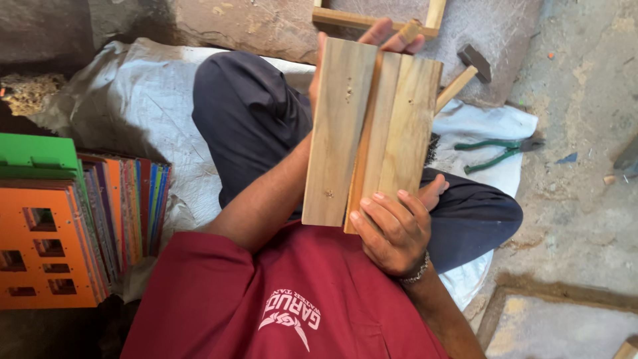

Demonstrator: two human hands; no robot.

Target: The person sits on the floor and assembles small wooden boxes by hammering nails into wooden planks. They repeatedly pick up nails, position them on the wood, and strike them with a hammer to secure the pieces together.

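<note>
I hold a small stack of flat wooden boards (369, 129) upright in front of my chest, above my crossed legs in dark trousers. My left hand (389, 36) reaches behind the boards and grips their far end, with only the fingertips showing over the top. At the near end my right hand (395, 229) clasps the boards, its fingers spread over the front face. The boards overlap one another, pale and lightly stained, with small nail holes.
A hammer (465, 73) with a wooden handle and green-handled pliers (498, 153) lie on the white sack (133, 100) to the right. A wooden frame (372, 18) rests at the top. Several coloured panels (73, 226) stand stacked at the left.
</note>
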